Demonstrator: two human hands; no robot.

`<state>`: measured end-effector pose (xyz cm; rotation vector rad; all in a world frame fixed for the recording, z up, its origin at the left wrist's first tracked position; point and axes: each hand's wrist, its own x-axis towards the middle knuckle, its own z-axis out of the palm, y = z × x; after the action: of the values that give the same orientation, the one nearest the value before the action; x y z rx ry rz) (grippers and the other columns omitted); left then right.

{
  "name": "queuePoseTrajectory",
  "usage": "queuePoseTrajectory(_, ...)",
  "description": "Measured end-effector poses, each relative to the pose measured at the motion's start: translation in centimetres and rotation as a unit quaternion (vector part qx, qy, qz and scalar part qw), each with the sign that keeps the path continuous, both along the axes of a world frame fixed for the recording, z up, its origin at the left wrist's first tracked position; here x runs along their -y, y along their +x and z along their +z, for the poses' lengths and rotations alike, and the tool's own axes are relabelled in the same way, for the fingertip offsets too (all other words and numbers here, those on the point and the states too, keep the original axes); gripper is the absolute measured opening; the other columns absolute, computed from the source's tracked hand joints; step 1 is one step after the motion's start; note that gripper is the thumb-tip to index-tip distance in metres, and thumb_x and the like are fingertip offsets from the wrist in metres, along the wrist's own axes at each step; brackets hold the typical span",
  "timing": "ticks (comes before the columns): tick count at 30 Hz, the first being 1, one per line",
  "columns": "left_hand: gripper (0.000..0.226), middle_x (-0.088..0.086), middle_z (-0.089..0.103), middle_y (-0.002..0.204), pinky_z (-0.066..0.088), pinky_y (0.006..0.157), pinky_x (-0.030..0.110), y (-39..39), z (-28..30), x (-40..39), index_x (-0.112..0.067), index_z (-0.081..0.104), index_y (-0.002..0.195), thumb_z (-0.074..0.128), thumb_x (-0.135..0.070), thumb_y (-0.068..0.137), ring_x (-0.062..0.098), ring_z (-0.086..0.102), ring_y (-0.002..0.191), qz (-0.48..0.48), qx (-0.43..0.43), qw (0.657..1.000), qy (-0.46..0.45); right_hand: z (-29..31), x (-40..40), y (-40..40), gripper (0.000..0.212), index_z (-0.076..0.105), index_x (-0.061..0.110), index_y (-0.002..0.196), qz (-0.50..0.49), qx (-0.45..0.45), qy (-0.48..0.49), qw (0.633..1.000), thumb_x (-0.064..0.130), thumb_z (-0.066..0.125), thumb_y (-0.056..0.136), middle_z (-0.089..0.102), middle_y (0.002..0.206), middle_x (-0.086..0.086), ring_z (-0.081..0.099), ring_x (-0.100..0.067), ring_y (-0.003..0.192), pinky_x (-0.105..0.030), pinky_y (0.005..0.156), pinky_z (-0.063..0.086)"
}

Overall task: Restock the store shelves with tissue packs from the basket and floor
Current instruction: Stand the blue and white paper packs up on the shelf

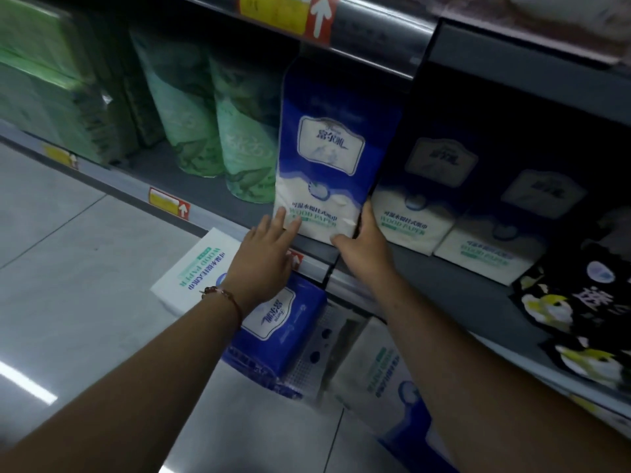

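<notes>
Your right hand (363, 245) grips the lower right corner of the upright blue tissue pack (327, 155) at frame centre. Your left hand (268, 252) lies open-fingered against its lower left face. The basket (317, 353) below appears to hold another pack.

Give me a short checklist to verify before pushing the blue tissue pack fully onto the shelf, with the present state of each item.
1. Both hands on the blue tissue pack: ok; left hand on its lower front, right hand on its lower right edge.
2. Pack upright: ok, slightly tilted.
3. Base on the shelf: ok, at the front edge.
4. Gap beside the green packs: ok.
5. Free depth behind the pack: cannot tell.
6. Stock left below: ok, another blue pack waits.
</notes>
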<state>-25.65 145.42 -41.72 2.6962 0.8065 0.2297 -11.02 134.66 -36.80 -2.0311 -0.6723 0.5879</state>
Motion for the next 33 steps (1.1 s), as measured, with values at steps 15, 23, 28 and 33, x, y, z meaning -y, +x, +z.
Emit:
queuePoseTrajectory(15, 0.068, 0.012, -0.008, 0.165, 0.004, 0.121, 0.049, 4.3, -2.9, -0.8, -0.015, 0.0, 0.158, 0.031, -0.043, 0.104, 0.033, -0.001, 0.152, 0.02, -0.098, 0.993, 0.064, -3.8, 0.3, -0.5, 0.091, -0.003, 0.019, 0.159, 0.24, 0.244, -0.306, 0.889, 0.025, 0.058, 0.092, -0.009, 0.166, -0.009, 0.002, -0.026, 0.153, -0.039, 0.122, 0.011)
queuePoseTrajectory(23, 0.072, 0.009, -0.01, 0.165, 0.002, 0.122, 0.046, 6.7, -3.9, -2.8, -0.017, -0.002, 0.158, 0.023, -0.054, 0.102, 0.029, -0.005, 0.152, 0.018, -0.112, 0.993, 0.039, -5.3, -1.2, 2.4, 0.086, 0.0, 0.013, 0.159, 0.238, 0.271, -0.301, 0.883, 0.036, 0.054, 0.096, 0.005, 0.167, -0.008, 0.008, -0.026, 0.153, -0.038, 0.122, 0.01)
queuePoseTrajectory(28, 0.075, 0.01, -0.01, 0.165, 0.003, 0.122, 0.049, 8.3, -3.7, -3.4, -0.015, -0.001, 0.158, 0.024, -0.056, 0.101, 0.029, -0.005, 0.152, 0.025, -0.13, 0.99, 0.045, -5.4, -2.1, 4.3, 0.089, -0.003, 0.013, 0.159, 0.261, 0.255, -0.314, 0.877, 0.043, 0.052, 0.096, 0.001, 0.167, -0.007, 0.005, -0.026, 0.153, -0.039, 0.123, 0.011)
queuePoseTrajectory(33, 0.073, 0.01, -0.01, 0.165, 0.002, 0.121, 0.051, 9.4, -3.5, -3.9, -0.016, -0.002, 0.158, 0.025, -0.054, 0.102, 0.03, -0.006, 0.152, 0.032, -0.137, 0.989, 0.046, -5.5, -3.0, 5.2, 0.072, 0.0, 0.016, 0.16, 0.242, 0.147, -0.273, 0.919, 0.048, 0.033, 0.104, -0.004, 0.167, -0.003, 0.001, -0.023, 0.154, -0.043, 0.124, 0.01)
